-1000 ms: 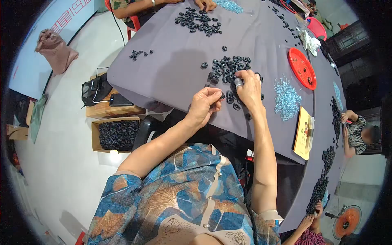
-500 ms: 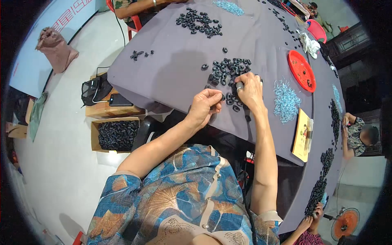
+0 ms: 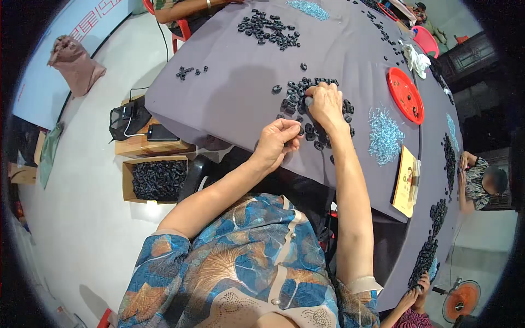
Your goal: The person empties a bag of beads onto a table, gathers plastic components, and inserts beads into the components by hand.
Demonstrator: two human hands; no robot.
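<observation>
Left hand (image 3: 276, 145) is sitting by the near edge of the bench (image 3: 186, 104), thumb and fingertips pinching a small black piece (image 3: 301, 131); that grip is closed on it. Pose is matching half a second ago almost exactly. Held piece is sitting left of the near end of the pile of black pieces (image 3: 294, 98). Fingers are hiding most of it, so I can't tell which way it's pointing or how its long axis is running.

Right hand (image 3: 328, 106) is the mover: it's now reaching farther from the near edge, fingers going in over the pile's far part. Half a second ago it was lying closer in; now more pieces are showing on its right side. Fingertips are hidden, so I can't tell whether that grip is open or closed.

Pile pieces are facing mixed ways, some showing holes; no shared long axis. One loose piece (image 3: 277, 89) is lying just left of the pile, another (image 3: 303, 66) just beyond it.

Right of the pile, a heap of blue bits (image 3: 386, 136) is lying, with a red tray (image 3: 406, 95) sitting beyond. Farther off, a second heap of black pieces (image 3: 268, 28) is lying toward the far edge; a co-worker's arm (image 3: 188, 11) is resting at the left edge.
</observation>
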